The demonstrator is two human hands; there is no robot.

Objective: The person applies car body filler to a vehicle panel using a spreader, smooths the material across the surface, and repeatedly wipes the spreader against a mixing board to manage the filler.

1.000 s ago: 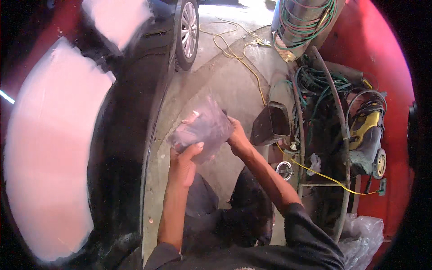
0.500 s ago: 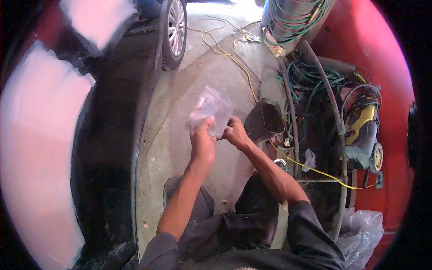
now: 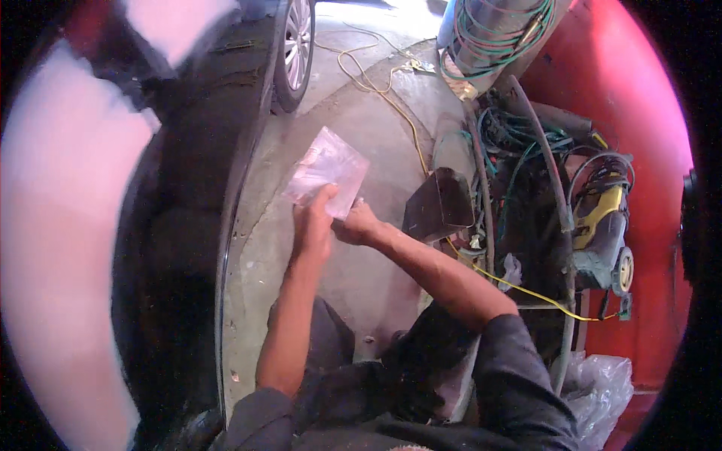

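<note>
A flat, clear square plate with a whitish-pink smear on its face is in front of me, tilted with one corner pointing away. My left hand grips its near edge, thumb on top and fingers underneath. At the near right corner of the plate, my right hand is closed, its fingers partly behind the edge; what it holds there is hidden. On the left stands a black car panel with a broad pale filler patch on it, apart from both hands.
Right of my hands, a dark open bin stands beside a metal-framed rack with green hoses and a yellow-and-grey power tool. A yellow cord runs over the floor. Clear plastic sheeting lies near right; a car wheel is far left.
Both hands and the plate have shifted left and slightly away from the bin. The plate shows flatter to view, and my right forearm reaches further across.
</note>
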